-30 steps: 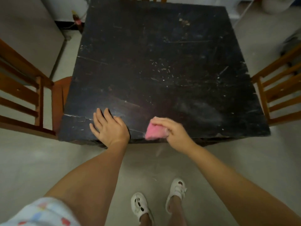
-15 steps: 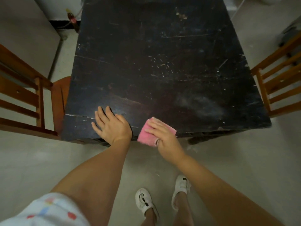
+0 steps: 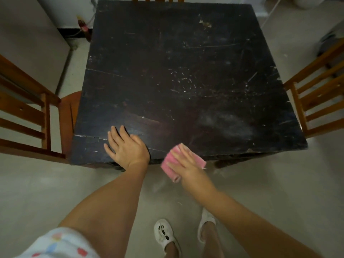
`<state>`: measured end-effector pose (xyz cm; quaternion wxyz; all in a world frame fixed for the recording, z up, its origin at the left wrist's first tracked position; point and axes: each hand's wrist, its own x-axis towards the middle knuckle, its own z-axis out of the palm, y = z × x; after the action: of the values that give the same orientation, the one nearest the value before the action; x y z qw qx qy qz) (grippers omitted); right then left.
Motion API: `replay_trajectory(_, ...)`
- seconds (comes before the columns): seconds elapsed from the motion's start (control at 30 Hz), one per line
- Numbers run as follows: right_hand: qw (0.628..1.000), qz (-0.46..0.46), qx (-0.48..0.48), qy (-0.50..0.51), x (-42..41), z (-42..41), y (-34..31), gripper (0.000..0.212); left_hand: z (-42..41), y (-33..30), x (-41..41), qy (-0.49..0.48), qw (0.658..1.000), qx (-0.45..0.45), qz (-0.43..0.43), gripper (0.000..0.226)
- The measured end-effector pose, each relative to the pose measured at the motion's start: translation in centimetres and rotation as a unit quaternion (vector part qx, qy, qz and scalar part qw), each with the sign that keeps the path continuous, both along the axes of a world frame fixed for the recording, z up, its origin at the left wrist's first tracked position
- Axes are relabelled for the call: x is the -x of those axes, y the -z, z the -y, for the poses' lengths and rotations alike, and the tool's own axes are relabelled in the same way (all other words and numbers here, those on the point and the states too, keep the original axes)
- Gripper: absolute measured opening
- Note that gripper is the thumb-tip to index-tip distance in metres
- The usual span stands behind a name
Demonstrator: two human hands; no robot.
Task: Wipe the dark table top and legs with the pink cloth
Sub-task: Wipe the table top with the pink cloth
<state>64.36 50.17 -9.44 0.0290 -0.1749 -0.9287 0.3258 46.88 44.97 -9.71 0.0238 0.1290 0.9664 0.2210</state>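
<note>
The dark square table top [image 3: 176,71] is scratched, with a dusty pale smear near its right front. My left hand [image 3: 126,147] lies flat on the top near the front edge, fingers straight. My right hand [image 3: 186,164] presses the folded pink cloth [image 3: 170,164] with straight fingers at the table's front edge; part of the cloth hangs past the edge over the floor. The table legs are mostly hidden under the top; a dark piece shows below the front edge at the right.
A wooden chair [image 3: 28,116] stands at the table's left side and another chair [image 3: 316,94] at its right. A third chair back shows at the far edge. A bottle [image 3: 82,25] stands on the floor by the far left corner. My feet in white shoes [image 3: 165,235] stand on the grey floor.
My right hand has slid the pink cloth toward me, from on the top to over the front edge, and its fingers have flattened. My left hand has stayed put.
</note>
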Motion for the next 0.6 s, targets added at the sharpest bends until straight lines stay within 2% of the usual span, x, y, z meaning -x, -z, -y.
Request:
replay_trajectory(0.03,1.0,0.011,0.023,0.017,-0.6,-0.7,-1.0,0.04,0.0,0.0,0.0,0.001,1.0,-0.002,-0.003,0.041)
replay_trajectory(0.1,0.991,0.011,0.057,0.12,0.4,-3.8,-2.7,0.038,-0.1,0.0,0.0,0.0,1.0,-0.003,-0.005,0.04)
replay_trajectory(0.17,0.98,-0.021,0.028,0.197,3.0,-8.2,-4.2,0.043,-0.1,0.0,0.0,-0.001,1.0,0.006,-0.005,0.04)
replay_trajectory(0.27,0.982,0.068,-0.044,0.17,6.6,-11.8,-4.1,0.062,0.0,0.0,0.1,0.001,1.0,0.018,-0.003,0.041)
replay_trajectory(0.33,0.986,0.082,-0.059,0.13,6.6,-10.5,-1.7,0.063,-0.1,0.0,0.1,0.002,1.0,0.022,-0.001,0.042)
replay_trajectory(0.4,0.991,0.087,-0.085,0.049,4.0,-7.1,0.4,0.059,0.0,0.0,0.0,0.004,1.0,0.019,-0.008,0.042)
replay_trajectory(0.5,0.998,0.053,-0.028,0.006,-1.3,-3.6,-1.2,0.052,0.4,0.1,-0.4,0.034,0.999,0.007,-0.03,0.042)
replay_trajectory(0.6,0.998,0.009,0.008,0.055,-0.7,-8.4,-6.3,0.031,-1.1,-0.5,-2.9,0.105,0.994,-0.017,-0.039,0.044)
